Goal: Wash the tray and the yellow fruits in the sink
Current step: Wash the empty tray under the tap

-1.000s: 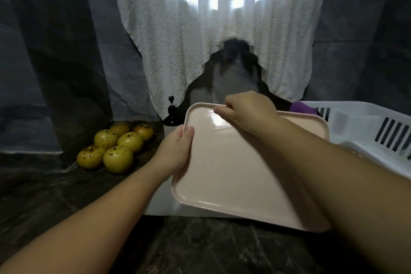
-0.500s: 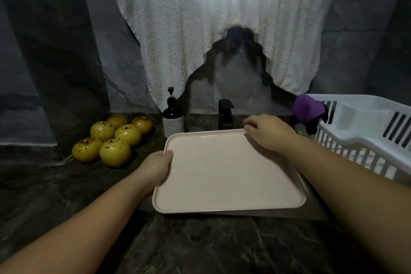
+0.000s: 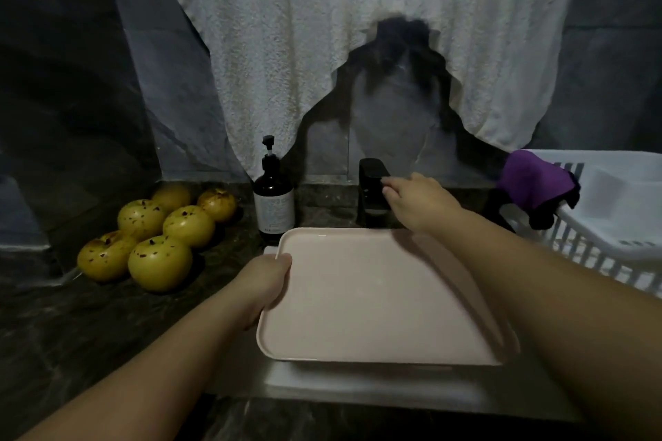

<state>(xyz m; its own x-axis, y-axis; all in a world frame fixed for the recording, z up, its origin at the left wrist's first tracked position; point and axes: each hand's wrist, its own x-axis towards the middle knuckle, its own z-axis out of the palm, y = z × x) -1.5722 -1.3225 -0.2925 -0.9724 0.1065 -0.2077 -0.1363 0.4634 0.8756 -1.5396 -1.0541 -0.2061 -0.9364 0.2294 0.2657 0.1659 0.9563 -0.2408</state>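
Observation:
A pale pink tray (image 3: 379,301) lies nearly flat over the sink (image 3: 358,387), covering most of it. My left hand (image 3: 267,279) grips the tray's left rim, thumb on top. My right hand (image 3: 415,200) has left the tray and its fingertips touch the black tap (image 3: 370,190) behind the sink. Several yellow fruits (image 3: 157,233) with brown specks sit in a cluster on the dark counter at the left, apart from both hands.
A dark soap pump bottle (image 3: 274,204) stands between the fruits and the tap. A white dish rack (image 3: 616,215) with a purple cloth (image 3: 533,179) over its edge sits at the right. A white towel (image 3: 358,29) hangs on the wall behind.
The tray went from tilted up to lying flat over the sink. My right hand let go of its far edge and reached to the tap. My left hand kept its hold.

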